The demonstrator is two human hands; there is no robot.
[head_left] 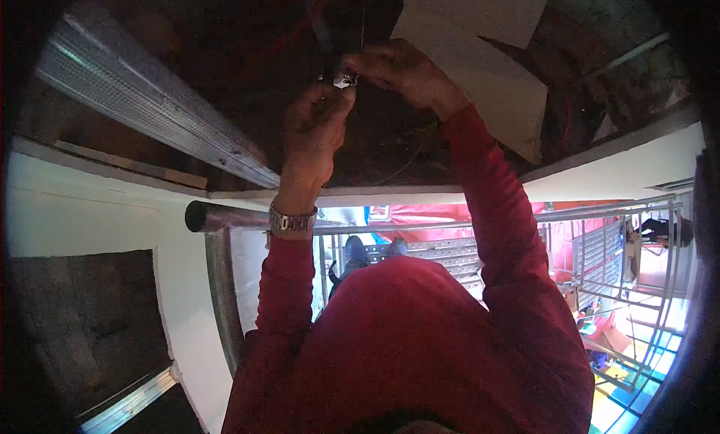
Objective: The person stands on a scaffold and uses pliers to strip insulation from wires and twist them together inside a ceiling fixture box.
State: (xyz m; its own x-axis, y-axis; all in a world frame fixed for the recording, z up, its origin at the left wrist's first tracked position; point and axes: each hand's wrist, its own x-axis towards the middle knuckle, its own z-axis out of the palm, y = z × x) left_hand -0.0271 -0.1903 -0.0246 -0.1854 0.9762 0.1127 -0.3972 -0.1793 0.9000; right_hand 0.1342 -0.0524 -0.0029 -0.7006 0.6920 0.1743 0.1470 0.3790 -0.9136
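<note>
Both my arms, in red sleeves, reach up into a dark ceiling opening. My left hand (315,127), with a metal watch (292,219) on its wrist, is closed on a small shiny metal fitting (343,80). Close beside it, the fingers of my right hand (405,70) are pinched together at the fitting's right side. Whatever they grip is hidden in shadow. A thin wire (363,29) runs vertically just above my right fingertips.
A long ribbed metal channel (157,100) slants along the opening at left. Pale board pieces (495,82) lie at upper right. A dark round pipe (221,284) bends near my left arm. Below, my shoes (356,248) stand on a perforated scaffold deck (442,252) with a rail (420,225).
</note>
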